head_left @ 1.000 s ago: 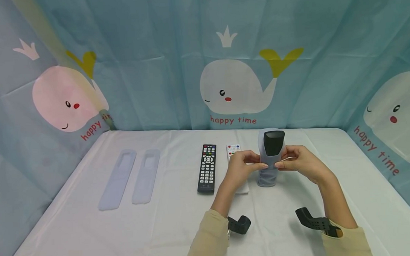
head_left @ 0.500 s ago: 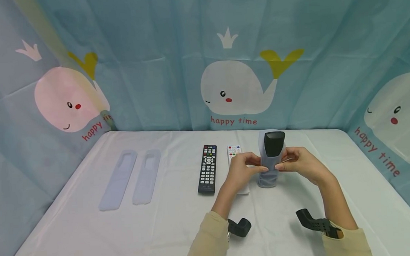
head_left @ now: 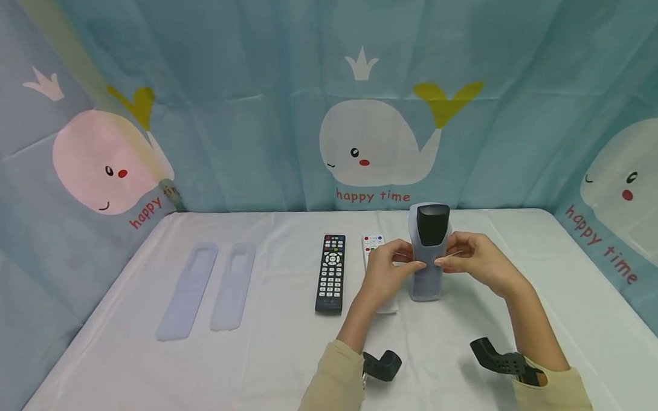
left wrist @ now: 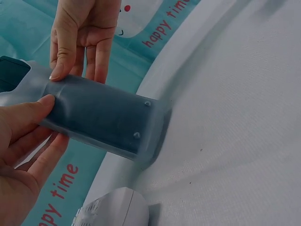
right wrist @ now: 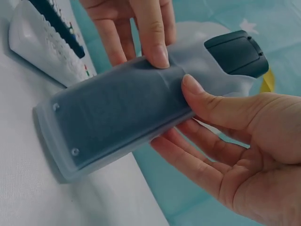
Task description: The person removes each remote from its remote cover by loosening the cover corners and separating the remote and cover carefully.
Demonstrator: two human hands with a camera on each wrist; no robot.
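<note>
Between my two hands stands a translucent silicone remote cover (head_left: 428,274), with a dark remote control (head_left: 433,224) inside it. The remote's glossy dark end shows bare through the cover's upper opening. My left hand (head_left: 388,273) pinches the cover's left edge, thumb on the near face. On the opposite edge, my right hand (head_left: 480,262) pinches it the same way. The cover's lower end meets the white cloth, and two small round bumps show near that end in both wrist views. Part of a white remote control (head_left: 372,241) is hidden behind my left hand.
A black remote control (head_left: 330,275) lies left of the white one. Farther left, two translucent covers (head_left: 187,292) (head_left: 233,287) lie flat side by side. White cloth (head_left: 280,364) covers the table, and a blue whale-print curtain (head_left: 240,142) hangs behind and at both sides.
The cover's lower part was wrinkled and is now smooth, with the dark remote sitting deeper in it. Both hands and the cover have shifted slightly left in the head view.
</note>
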